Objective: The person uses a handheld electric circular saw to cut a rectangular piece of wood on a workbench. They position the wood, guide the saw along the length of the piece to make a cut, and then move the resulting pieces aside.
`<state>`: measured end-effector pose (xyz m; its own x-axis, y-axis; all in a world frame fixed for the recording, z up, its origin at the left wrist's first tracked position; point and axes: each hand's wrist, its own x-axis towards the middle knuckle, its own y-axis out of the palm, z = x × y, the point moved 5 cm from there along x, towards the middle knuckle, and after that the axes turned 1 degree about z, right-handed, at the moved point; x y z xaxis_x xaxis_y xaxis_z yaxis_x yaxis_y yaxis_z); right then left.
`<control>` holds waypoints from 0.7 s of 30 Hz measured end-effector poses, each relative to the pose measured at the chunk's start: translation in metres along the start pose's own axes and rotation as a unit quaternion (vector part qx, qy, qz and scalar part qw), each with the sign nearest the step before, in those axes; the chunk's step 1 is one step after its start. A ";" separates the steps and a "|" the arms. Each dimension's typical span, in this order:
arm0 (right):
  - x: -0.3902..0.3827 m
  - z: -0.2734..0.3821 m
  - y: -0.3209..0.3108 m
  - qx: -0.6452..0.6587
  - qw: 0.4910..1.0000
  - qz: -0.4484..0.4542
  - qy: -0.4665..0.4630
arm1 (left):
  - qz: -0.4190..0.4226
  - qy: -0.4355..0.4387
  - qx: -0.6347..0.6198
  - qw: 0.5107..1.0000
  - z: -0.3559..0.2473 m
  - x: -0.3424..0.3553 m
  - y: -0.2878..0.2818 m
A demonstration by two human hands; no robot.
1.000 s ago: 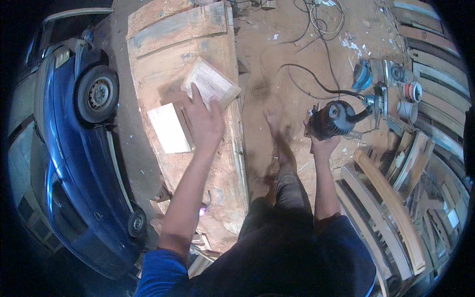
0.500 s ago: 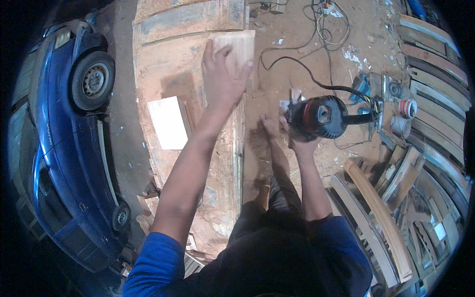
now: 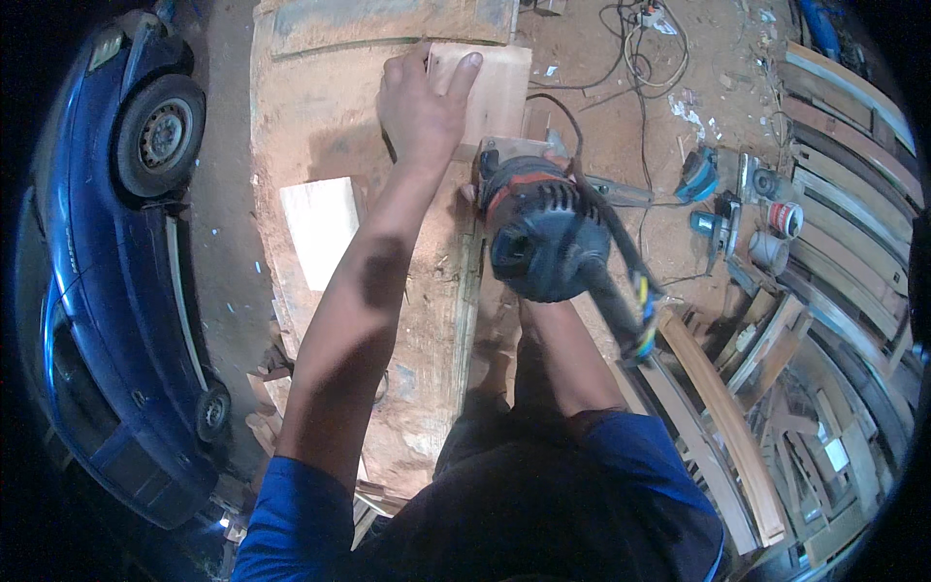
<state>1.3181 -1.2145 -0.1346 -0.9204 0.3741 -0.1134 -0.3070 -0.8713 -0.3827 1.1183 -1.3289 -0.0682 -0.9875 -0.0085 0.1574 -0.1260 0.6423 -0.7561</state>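
My left hand grips a light wooden board at the right edge of the dusty wooden workbench, thumb on its top face. My right hand holds a black and red corded power tool, its front against the board's near edge; the tool hides most of that hand's fingers. Beside my left forearm, a pale wood block lies on the bench.
A blue car stands along the left. On the dirt ground at right are coiled cables, power tools and tins. Stacked wooden strips and planks fill the right side.
My left hand has moved the board forward along the bench and turned it straighter. My right hand has swung the power tool leftward from over the ground to the board's near edge.
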 end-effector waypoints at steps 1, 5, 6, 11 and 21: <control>-0.009 0.001 -0.003 0.001 1.000 -0.001 0.005 | -0.005 0.008 -0.004 1.000 0.000 0.000 -0.001; -0.039 -0.003 -0.025 -0.002 1.000 -0.010 0.027 | -0.021 0.026 0.009 0.999 0.002 0.002 -0.002; -0.043 -0.003 -0.029 -0.001 0.999 -0.013 0.030 | -0.030 0.032 0.008 0.999 0.001 0.002 -0.002; -0.027 0.002 -0.035 0.004 0.999 -0.033 0.019 | -0.036 0.017 -0.003 0.999 0.004 0.002 0.000; 0.028 0.020 -0.005 0.014 0.997 -0.068 -0.035 | -0.016 -0.002 -0.025 1.000 0.010 0.001 0.005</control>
<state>1.2887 -1.2062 -0.1177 -0.8842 0.4672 0.0013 -0.4356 -0.8234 -0.3637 1.1162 -1.3336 -0.0782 -0.9833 -0.0323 0.1789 -0.1529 0.6798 -0.7173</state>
